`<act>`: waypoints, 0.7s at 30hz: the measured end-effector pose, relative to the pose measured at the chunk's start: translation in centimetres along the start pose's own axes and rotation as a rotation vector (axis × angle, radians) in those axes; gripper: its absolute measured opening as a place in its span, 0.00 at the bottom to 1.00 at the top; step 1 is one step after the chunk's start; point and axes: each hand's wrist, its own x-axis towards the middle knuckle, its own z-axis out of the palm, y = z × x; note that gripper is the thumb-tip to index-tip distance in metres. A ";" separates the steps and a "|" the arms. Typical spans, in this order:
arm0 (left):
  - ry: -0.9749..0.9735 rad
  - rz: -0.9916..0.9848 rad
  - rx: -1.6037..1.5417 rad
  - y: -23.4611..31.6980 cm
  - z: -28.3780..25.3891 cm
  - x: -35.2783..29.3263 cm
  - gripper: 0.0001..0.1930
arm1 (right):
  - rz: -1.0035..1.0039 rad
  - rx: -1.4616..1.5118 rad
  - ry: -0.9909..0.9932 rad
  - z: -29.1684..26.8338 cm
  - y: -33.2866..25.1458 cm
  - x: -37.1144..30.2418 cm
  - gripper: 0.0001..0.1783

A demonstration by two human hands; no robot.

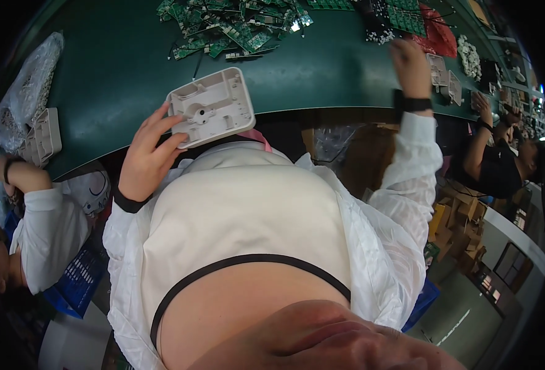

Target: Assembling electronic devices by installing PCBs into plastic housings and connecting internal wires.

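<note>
My left hand [148, 147] grips a shallow off-white plastic housing [223, 114] by its left side, with the fingers over the rim. The housing is tilted, its ribbed inside facing up, just over the table's near edge. Moulded compartments and a small dark round spot show in it. Out to the right, my right hand [411, 68] is over the table with its fingers bent. Motion blurs them, and whether they hold anything is unclear. Closest to that hand are a scatter of small white parts [380, 36] and a red plastic bag [437, 36].
Green circuit boards [241, 31] lie heaped on the green table [124, 55], with more stacked boards [406, 15] at far right. Further housings [451, 86] sit on the right. A clear bag [35, 77] and a housing [45, 137] are at left. Co-workers [53, 228] sit on both sides.
</note>
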 end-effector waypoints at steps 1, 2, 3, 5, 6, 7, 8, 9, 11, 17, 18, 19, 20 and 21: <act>-0.024 0.023 0.012 0.3 0.3 0.6 0.18 | -0.077 0.236 0.027 1.0 -3.9 1.0 0.13; -0.047 0.046 0.025 0.5 0.7 1.2 0.18 | -0.070 0.349 -0.041 2.2 -6.9 2.1 0.14; -0.052 0.054 0.023 0.8 1.0 1.9 0.18 | -0.066 0.415 -0.085 3.5 -8.8 3.1 0.13; -0.057 0.125 0.053 1.1 1.9 3.3 0.17 | 0.000 0.447 -0.171 6.4 -11.5 5.4 0.11; -0.054 0.144 0.076 1.3 2.3 3.8 0.16 | 0.046 0.424 -0.220 8.0 -12.4 6.9 0.13; -0.052 0.142 0.081 1.5 2.9 4.2 0.16 | 0.041 0.427 -0.217 9.7 -12.3 7.9 0.13; -0.043 0.159 0.092 1.6 3.5 4.6 0.15 | 0.063 0.481 -0.251 11.5 -12.0 8.7 0.13; -0.034 0.178 0.103 1.7 4.0 5.1 0.13 | 0.086 0.533 -0.283 12.2 -12.0 9.4 0.15; -0.021 0.202 0.112 1.7 4.8 6.0 0.12 | 0.155 0.615 -0.330 12.4 -11.2 10.4 0.14; 0.004 0.253 0.207 1.4 6.6 7.5 0.11 | 0.331 1.151 -0.425 6.7 -9.9 7.2 0.11; 0.014 0.243 0.221 1.4 6.8 7.4 0.10 | 0.337 1.276 -0.429 7.6 -9.3 8.5 0.11; 0.014 0.237 0.220 1.4 6.8 7.2 0.10 | 0.345 1.402 -0.432 8.5 -8.6 9.8 0.10; 0.017 0.224 0.205 1.4 6.9 7.3 0.13 | 0.357 1.526 -0.422 8.1 -8.6 9.7 0.10; 0.020 0.211 0.190 1.5 7.0 7.5 0.16 | 0.369 1.650 -0.409 7.5 -8.8 9.3 0.10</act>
